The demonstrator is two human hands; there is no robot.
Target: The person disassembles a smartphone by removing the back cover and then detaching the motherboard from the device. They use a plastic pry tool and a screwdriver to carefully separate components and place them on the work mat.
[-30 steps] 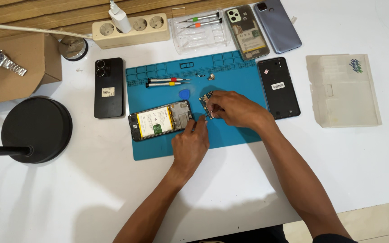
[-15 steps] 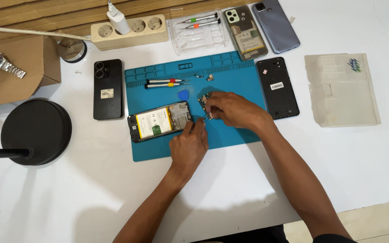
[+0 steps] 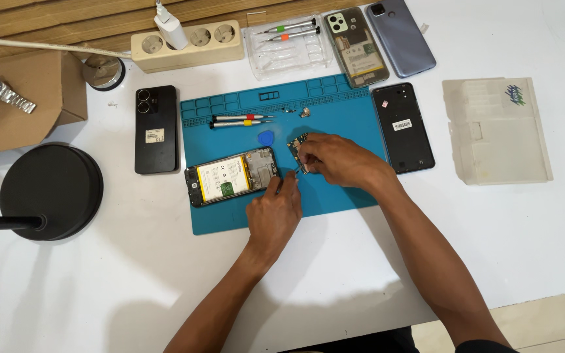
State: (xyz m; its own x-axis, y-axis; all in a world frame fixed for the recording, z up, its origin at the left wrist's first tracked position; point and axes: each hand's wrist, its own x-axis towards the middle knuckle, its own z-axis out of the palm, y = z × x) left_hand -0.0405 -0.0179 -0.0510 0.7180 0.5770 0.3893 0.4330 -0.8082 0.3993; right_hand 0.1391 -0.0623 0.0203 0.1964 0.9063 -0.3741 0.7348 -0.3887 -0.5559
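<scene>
Both hands palm-down over blue mat (image 3: 335, 196); right hand (image 3: 338, 160) pinching circuit board (image 3: 297, 149); left hand (image 3: 274, 212) curled, grip unclear.

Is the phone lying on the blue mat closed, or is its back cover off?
Open. The phone on the blue mat shows its bare battery and inner parts; no back cover is on it.

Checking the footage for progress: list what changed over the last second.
Almost nothing. The right hand stays on the small circuit board, the left hand beside the opened phone. Screwdrivers and blue pick lie unmoved on the mat.
</scene>
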